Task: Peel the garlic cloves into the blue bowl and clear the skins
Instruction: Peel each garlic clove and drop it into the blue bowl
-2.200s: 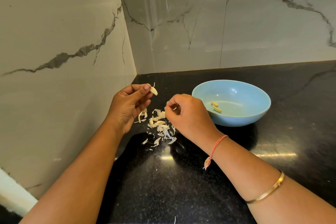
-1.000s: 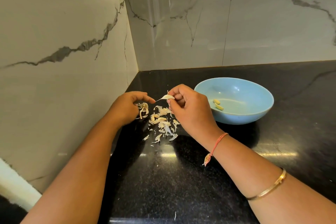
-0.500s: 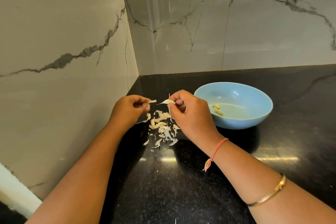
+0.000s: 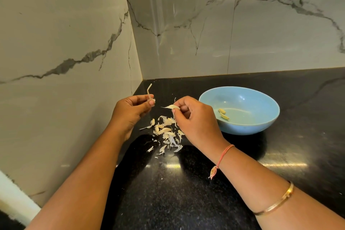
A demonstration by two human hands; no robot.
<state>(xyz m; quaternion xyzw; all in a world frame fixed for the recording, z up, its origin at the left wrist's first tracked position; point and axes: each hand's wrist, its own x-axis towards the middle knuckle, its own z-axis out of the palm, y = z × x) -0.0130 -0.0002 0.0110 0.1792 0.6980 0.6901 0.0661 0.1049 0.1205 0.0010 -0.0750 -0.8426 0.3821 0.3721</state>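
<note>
Two bare forearms reach over a black counter (image 4: 168, 196) in a marble-walled corner. The left hand (image 4: 132, 111), raised with its fingers curled, pinches a thin pale strip (image 4: 149, 91) that stands up from the fingertips. Just beside it, apart, the right hand (image 4: 197, 120) pinches a garlic clove (image 4: 172, 107) between thumb and fingertips, its pointed tip towards the left hand. Loose skins (image 4: 166, 133) lie on the counter below and between both hands. The blue bowl (image 4: 252, 127) sits just right of the right hand, with two peeled cloves (image 4: 223, 113) inside. A red thread (image 4: 225, 154) and a gold bangle (image 4: 276, 206) circle the right forearm.
</note>
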